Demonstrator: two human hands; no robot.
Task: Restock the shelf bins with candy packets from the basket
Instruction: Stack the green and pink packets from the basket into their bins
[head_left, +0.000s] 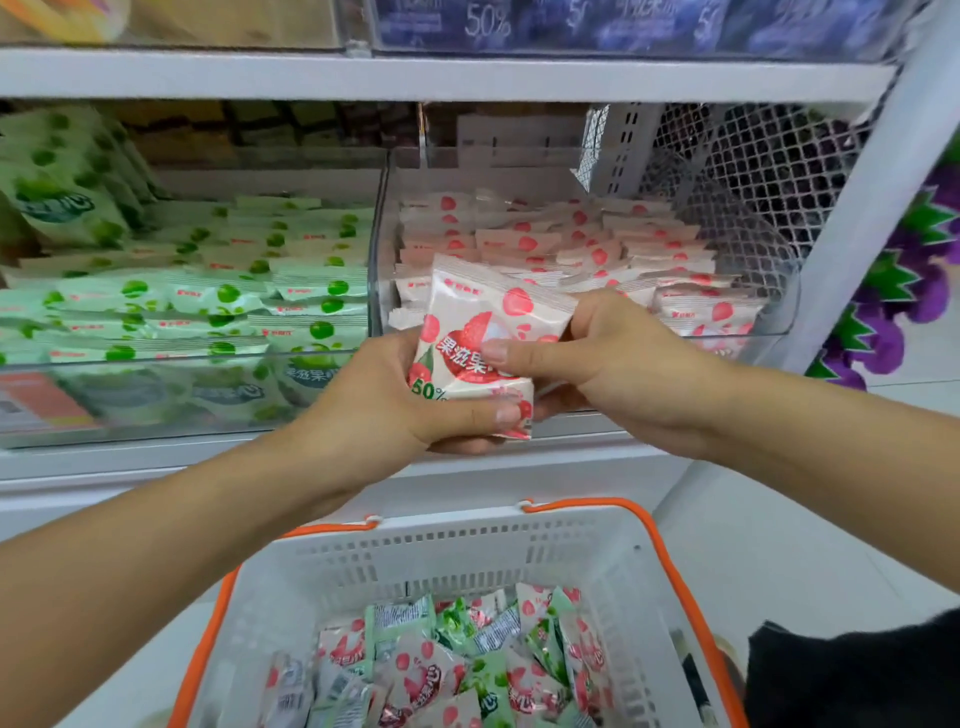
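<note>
A small stack of pink lychee candy packets (467, 322) is held between both hands in front of the shelf. My left hand (384, 400) grips its lower left side, thumb across the bottom edge. My right hand (613, 358) grips its right side, thumb pressed on the front. Right behind them stands the clear bin of pink packets (779, 332), filled with rows of the same candy. To its left is the clear bin of green packets (156, 364). Below, the white basket (467, 545) with orange handles holds several mixed pink and green packets (441, 670).
A shelf above (415, 73) carries clear bins with blue packets (623, 26). A white mesh panel (753, 156) and a white upright post (883, 182) close the shelf's right end. A black cloth item (857, 670) lies at the lower right on the pale floor.
</note>
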